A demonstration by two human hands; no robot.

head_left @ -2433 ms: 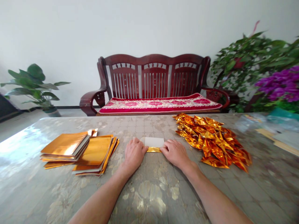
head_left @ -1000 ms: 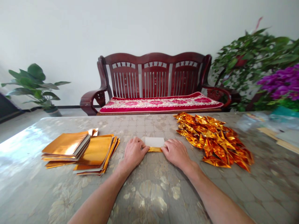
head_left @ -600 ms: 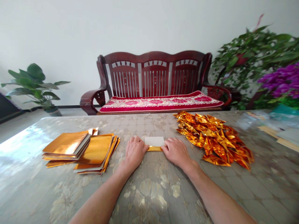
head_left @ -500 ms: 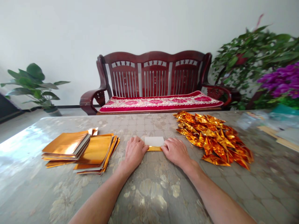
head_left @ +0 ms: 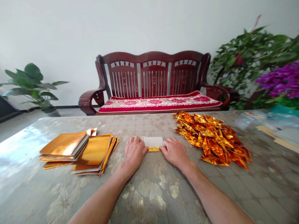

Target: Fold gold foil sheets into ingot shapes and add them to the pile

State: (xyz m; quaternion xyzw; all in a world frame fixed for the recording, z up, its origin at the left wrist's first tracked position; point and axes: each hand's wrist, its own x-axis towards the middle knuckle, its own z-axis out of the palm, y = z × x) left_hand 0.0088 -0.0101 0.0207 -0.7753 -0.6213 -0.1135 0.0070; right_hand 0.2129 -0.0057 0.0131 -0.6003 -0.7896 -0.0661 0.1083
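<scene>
A sheet of gold foil paper (head_left: 153, 142) lies on the table in front of me, its pale back upward and a narrow gold strip folded over along the near edge. My left hand (head_left: 135, 151) is closed on the left end of that strip, thumb against the fold. At the right end, my right hand (head_left: 175, 151) grips it the same way, fingers curled. Both hands rest on the tabletop and hide the sheet's side edges. Left of them sit stacks of gold foil paper (head_left: 95, 151). A heap of folded gold foil pieces (head_left: 213, 140) lies to the right.
The table (head_left: 149, 196) has a patterned, glossy cover. Clear plastic packaging (head_left: 251, 119) and flat tan pieces (head_left: 277, 139) lie at the right edge. Beyond the table stands a dark red wooden bench (head_left: 154, 77). Potted plants (head_left: 32, 87) flank it.
Both hands stay on the fold with almost no movement. The whole view has shifted very slightly.
</scene>
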